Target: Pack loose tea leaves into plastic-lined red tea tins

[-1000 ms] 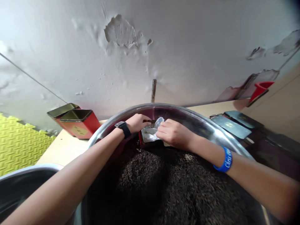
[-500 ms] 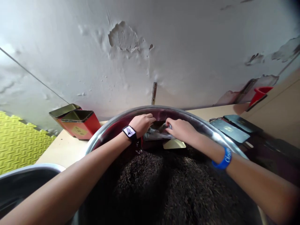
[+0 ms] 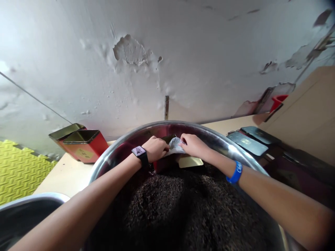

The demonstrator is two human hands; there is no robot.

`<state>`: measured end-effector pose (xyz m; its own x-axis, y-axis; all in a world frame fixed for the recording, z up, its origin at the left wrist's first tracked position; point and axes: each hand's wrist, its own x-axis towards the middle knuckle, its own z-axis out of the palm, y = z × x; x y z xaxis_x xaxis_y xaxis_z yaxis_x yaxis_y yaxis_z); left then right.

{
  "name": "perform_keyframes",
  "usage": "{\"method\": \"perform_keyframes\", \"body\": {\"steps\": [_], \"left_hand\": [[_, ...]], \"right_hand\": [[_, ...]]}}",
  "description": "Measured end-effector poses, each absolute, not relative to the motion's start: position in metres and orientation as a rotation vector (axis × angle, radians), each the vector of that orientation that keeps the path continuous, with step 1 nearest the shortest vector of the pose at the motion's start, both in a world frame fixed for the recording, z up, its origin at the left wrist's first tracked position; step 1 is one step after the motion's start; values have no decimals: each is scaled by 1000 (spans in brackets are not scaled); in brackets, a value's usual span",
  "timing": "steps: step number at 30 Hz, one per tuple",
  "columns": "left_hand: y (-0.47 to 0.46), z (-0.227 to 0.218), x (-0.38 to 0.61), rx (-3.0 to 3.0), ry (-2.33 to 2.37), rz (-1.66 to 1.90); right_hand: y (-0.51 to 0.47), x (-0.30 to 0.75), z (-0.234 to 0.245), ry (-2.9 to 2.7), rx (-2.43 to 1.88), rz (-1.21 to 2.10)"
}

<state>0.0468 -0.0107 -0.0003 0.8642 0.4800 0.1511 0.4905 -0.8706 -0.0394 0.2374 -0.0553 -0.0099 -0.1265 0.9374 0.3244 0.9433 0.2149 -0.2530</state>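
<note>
A translucent plastic bag shows at the mouth of a red tin, far inside a large metal basin. My left hand, with a watch on the wrist, is closed on the bag's left edge, its fingers curled. From the other side my right hand, above a blue wristband, pinches the bag between thumb and fingers. A gold-coloured lid lies just below the right hand. Dark loose tea leaves are heaped in the basin nearer to me. My hands hide much of the tin.
Two open red tins stand left of the basin on the pale tabletop. A second metal bowl sits at lower left. Flat metal lids lie at right, near a cardboard panel. Behind rises a peeling wall.
Both hands have come slightly closer together at the bag, and more of the bag's pale, bunched top shows between them. The view has shifted a little.
</note>
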Motion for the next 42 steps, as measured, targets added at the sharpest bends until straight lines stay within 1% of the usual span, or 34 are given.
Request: {"method": "perform_keyframes", "body": {"steps": [4,6,9,12,16,22,25,28,33,36,38,40,42], "left_hand": [[-8,0,46,-2993,-924,-217],[-8,1,47,-3043,-951,-151],[-9,1,47,-3049,-933,-37],[-11,0,46,-3040,-829,-77],[-11,2,44,-3110,-752,-355],[-13,17,40,-3201,-817,-1102],[-14,23,38,-3289,-831,-1203],[-11,29,34,-3419,-955,-1147],[-9,47,23,-3556,-1147,-782],[-11,56,16,-3391,-1222,-560],[-12,58,11,-3232,-1322,-295],[-12,57,8,-3069,-1410,-49],[-14,55,9,-2944,-1434,79]], "right_hand": [[-51,237,-12,-1951,-1667,222],[-49,236,-12,-1805,-1633,264],[-43,233,-15,-1495,-1540,338],[-36,231,-21,-1284,-1480,531],[-28,235,-28,-1252,-1564,609],[-28,239,-39,-1486,-1680,696],[-28,231,-47,-1650,-1698,727],[-27,225,-52,-1798,-1682,653],[-36,227,-45,-1968,-1563,430],[-41,226,-33,-2026,-1354,290],[-42,224,-26,-2033,-1213,252],[-41,221,-23,-2015,-1150,287],[-39,220,-22,-1993,-1135,342]]}}
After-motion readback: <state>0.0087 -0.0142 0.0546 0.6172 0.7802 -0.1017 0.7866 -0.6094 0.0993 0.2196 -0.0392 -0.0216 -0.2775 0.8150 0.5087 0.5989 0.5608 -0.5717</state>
